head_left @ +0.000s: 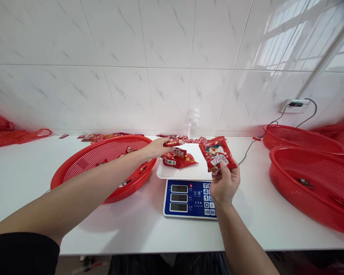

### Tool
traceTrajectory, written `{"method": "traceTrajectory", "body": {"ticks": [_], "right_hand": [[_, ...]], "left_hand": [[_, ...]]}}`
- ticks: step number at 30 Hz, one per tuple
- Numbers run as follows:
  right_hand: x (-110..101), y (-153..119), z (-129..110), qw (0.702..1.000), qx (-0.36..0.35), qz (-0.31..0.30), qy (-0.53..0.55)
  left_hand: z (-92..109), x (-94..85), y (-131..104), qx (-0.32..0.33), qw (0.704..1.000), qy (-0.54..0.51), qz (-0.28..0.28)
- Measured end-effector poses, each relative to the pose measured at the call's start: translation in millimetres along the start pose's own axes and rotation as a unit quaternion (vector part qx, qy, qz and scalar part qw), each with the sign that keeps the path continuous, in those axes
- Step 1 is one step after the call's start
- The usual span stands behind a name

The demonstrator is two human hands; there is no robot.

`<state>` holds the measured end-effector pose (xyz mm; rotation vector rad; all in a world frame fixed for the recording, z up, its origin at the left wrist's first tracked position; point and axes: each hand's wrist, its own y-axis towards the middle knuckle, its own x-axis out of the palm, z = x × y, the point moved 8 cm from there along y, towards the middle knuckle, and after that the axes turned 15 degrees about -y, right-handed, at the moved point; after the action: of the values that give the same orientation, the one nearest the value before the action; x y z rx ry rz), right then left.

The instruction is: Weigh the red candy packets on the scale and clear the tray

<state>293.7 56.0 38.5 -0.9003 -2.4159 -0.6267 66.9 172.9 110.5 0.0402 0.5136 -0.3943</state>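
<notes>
My left hand (157,148) reaches over the left part of the white weighing pan (167,175). Its fingers are closed on a narrow red packet (172,143) with gold marks. Just under these fingers are more red printed packets (186,160), at the pan's left side. My right hand (226,183) pinches a shiny red packet (217,153) by its lower edge, thumb on the front, raised above the pan's right side. A cartoon figure is printed on that packet. Below the pan is the blue digital scale's panel (190,199), partly hidden by my right hand.
A red mesh basket (74,168) with small packets stands at left, under my left forearm. Two more red baskets (306,191) are at right. Small red packets (186,138) and a clear bottle (193,126) line the wall. A black cable (248,147) runs to a socket (295,105).
</notes>
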Motion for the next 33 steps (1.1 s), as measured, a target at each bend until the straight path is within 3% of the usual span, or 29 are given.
{"method": "traceTrajectory", "body": {"ticks": [6, 11, 17, 22, 26, 29, 33], "right_hand": [[2, 1, 2, 1.0, 0.007, -0.01, -0.004], [2, 0, 1, 0.999, 0.008, -0.013, -0.028], [5, -3, 2, 0.999, 0.012, -0.025, -0.028], [6, -3, 4, 0.999, 0.015, -0.03, -0.027], [5, -1, 2, 0.998, 0.005, -0.032, -0.046], [4, 0, 0, 0.997, -0.006, -0.032, -0.067], [3, 1, -1, 0.996, -0.018, -0.032, -0.085]], "left_hand": [[-1, 5.3, 10, 0.01, 0.998, 0.062, -0.014], [3, 13.2, 5, 0.012, 0.998, 0.032, -0.055], [8, 15.5, 0, 0.031, 0.997, 0.026, -0.066], [7, 26.5, -7, 0.035, 0.989, 0.12, -0.078], [17, 37.6, -16, 0.082, 0.968, 0.213, -0.105], [22, 27.1, -16, 0.093, 0.964, 0.241, -0.063], [14, -7.8, -12, 0.063, 0.965, 0.254, 0.022]]}}
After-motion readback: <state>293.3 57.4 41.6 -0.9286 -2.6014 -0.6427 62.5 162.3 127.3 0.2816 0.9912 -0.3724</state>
